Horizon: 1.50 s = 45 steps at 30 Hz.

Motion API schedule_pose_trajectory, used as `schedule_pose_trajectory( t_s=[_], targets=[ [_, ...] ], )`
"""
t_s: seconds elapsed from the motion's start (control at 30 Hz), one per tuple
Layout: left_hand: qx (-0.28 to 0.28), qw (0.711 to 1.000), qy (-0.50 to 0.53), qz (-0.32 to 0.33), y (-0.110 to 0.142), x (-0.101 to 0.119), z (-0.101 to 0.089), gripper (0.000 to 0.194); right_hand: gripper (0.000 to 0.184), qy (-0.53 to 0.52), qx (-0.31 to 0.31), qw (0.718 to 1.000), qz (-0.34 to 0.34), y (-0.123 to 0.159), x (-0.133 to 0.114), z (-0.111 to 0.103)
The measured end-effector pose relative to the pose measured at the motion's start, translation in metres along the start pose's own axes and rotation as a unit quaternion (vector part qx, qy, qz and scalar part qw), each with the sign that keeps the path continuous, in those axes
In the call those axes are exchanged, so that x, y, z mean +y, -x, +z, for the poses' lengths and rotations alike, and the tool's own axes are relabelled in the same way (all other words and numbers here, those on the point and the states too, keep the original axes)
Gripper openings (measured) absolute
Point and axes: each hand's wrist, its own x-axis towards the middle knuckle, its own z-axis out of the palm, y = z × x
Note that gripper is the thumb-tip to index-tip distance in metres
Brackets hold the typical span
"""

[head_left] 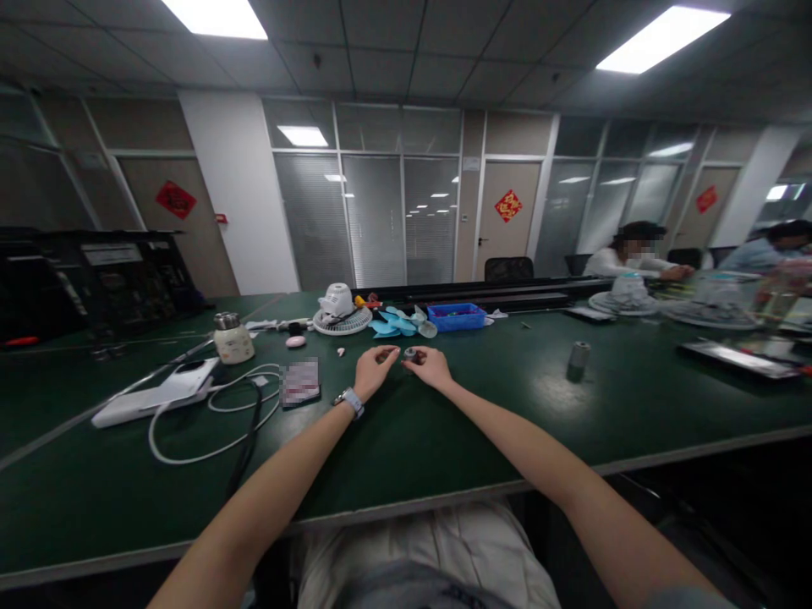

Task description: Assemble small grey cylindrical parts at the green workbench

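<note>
My right hand (432,367) grips a small grey metal cylindrical part (411,353) between thumb and fingers, just above the green table (482,448). Close by on its left, my left hand (373,369) has its thumb and fingertips brought together. Whatever sits in that pinch is too small to make out. A narrow gap separates the two hands. Beyond them lie light blue fan blades (397,323) and a blue plastic tray (457,316) with small parts inside. A similar grey metal cylinder (578,355) stands upright on the table to the right.
A white fan head on its grille (341,317) lies at the back. To the left are a cream bottle (233,340), a phone (300,383), a white device (158,393) and looped cables (190,461). Two people sit at the far right near more fan parts (628,296).
</note>
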Motion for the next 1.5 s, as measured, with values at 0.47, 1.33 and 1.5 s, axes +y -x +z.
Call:
schedule_pose_trajectory(
  t_s=[0.47,1.33,1.5],
  targets=[
    [0.0,0.998,-0.066,-0.023,-0.008,0.012,0.017,0.034,0.036,0.068,-0.004,0.998,-0.019,0.007,0.001,0.004],
    [-0.128,0.982,-0.131,-0.053,-0.01,-0.046,-0.001,0.033,0.04,0.23,0.076,0.968,0.066,-0.016,0.051,-0.074],
    [-0.14,0.979,-0.13,-0.064,-0.01,-0.045,-0.002,0.032,0.045,0.287,0.135,0.935,0.16,-0.02,0.085,-0.111]
  ],
)
